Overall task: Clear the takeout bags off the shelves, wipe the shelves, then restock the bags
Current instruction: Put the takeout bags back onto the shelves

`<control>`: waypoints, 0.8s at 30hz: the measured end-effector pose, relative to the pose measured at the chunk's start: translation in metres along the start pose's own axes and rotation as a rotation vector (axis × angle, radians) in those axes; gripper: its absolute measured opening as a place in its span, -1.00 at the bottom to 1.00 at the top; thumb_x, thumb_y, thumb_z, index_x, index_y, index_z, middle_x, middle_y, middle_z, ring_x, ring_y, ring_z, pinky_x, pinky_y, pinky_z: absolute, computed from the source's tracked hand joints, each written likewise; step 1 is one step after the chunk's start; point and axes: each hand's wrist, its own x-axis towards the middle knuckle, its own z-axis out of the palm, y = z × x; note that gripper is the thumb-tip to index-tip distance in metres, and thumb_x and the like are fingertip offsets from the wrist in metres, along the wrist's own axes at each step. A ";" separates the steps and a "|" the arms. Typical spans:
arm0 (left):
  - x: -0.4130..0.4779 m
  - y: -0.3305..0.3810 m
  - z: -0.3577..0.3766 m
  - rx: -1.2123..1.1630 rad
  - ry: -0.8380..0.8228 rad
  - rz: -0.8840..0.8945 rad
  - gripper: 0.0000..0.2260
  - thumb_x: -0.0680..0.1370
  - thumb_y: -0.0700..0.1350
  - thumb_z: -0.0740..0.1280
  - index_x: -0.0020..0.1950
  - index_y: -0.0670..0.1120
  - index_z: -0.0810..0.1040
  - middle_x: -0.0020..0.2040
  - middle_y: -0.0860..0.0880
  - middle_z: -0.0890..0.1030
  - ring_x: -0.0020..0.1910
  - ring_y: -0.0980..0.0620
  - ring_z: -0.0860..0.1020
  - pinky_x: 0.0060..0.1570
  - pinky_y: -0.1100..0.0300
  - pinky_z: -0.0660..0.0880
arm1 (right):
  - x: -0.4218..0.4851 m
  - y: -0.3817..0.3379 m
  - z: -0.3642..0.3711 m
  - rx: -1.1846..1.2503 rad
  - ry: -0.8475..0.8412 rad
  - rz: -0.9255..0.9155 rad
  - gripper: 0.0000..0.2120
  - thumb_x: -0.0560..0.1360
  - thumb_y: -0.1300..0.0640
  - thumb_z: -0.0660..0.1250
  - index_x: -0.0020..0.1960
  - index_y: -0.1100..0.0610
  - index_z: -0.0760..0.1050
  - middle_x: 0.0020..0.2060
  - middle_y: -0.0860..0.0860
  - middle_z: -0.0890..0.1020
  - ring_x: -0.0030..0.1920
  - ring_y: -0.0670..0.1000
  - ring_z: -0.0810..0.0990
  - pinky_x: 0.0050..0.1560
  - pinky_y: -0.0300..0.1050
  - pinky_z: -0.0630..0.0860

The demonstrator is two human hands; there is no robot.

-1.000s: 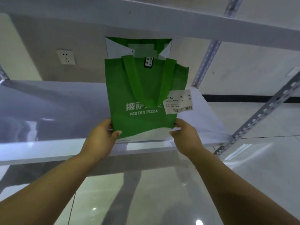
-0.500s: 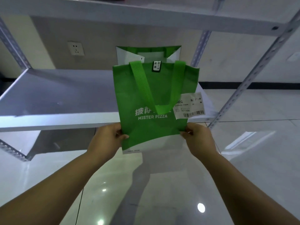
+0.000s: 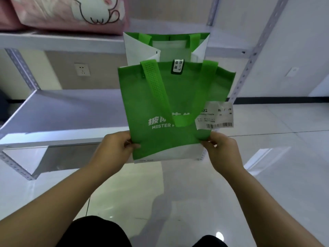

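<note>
A green and white takeout bag point(image 3: 156, 97) marked MISTER PIZZA hangs upright in the air, in front of the white shelf point(image 3: 58, 118). Its mouth gapes open at the top. One green handle droops over the front, and a white receipt point(image 3: 216, 117) with a barcode hangs at its right side. My left hand point(image 3: 114, 152) grips the bag's lower left edge. My right hand point(image 3: 220, 152) pinches the lower right edge. The bag's white bottom sits clear of the shelf's front lip.
A pink cushion point(image 3: 64, 13) with a cartoon animal lies on the upper shelf point(image 3: 53, 42). Slotted metal uprights point(image 3: 249, 59) frame the rack at right and left. A wall socket point(image 3: 82, 69) is behind the rack. Glossy tiled floor point(image 3: 160, 193) lies below.
Both hands have drawn the bag off the shelf, towards me and upward. The view has risen, so the upper shelf and pink cushion now show.
</note>
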 end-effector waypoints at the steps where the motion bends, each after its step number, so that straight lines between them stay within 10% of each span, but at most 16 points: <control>1: 0.002 0.009 -0.007 0.003 0.015 0.025 -0.78 0.48 -0.25 0.39 0.08 -0.05 0.65 -0.10 0.09 0.63 -0.11 0.09 0.56 -0.18 0.42 0.39 | 0.002 -0.006 -0.009 0.000 0.014 -0.013 -0.84 0.51 0.21 0.33 0.05 0.11 0.62 -0.06 0.04 0.65 -0.06 0.09 0.58 -0.02 -0.09 0.53; 8: 0.020 0.066 -0.055 -0.007 0.094 0.146 -0.80 0.49 -0.20 0.39 0.08 0.01 0.64 -0.12 0.06 0.66 -0.09 0.00 0.61 -0.06 0.13 0.53 | 0.023 -0.053 -0.071 0.006 0.105 -0.123 -0.86 0.51 0.24 0.30 0.04 0.16 0.60 -0.06 -0.01 0.61 -0.04 0.04 0.55 0.01 -0.12 0.54; 14: 0.046 0.113 -0.099 0.003 0.121 0.229 -0.81 0.52 -0.15 0.34 -0.03 0.17 0.56 -0.21 0.24 0.57 -0.18 0.18 0.54 -0.26 0.34 0.38 | 0.050 -0.095 -0.115 0.018 0.218 -0.190 -0.91 0.53 0.21 0.28 -0.04 0.14 0.57 -0.19 -0.07 0.55 -0.15 0.00 0.55 -0.13 -0.25 0.48; 24: 0.111 0.174 -0.154 0.025 0.201 0.328 -0.91 0.47 -0.19 0.40 -0.04 -0.06 0.60 -0.21 0.08 0.59 -0.28 0.13 0.52 -0.23 0.18 0.47 | 0.114 -0.140 -0.157 0.069 0.371 -0.239 -0.87 0.54 0.21 0.26 0.02 0.07 0.56 -0.18 -0.05 0.57 -0.17 -0.03 0.52 -0.29 -0.38 0.31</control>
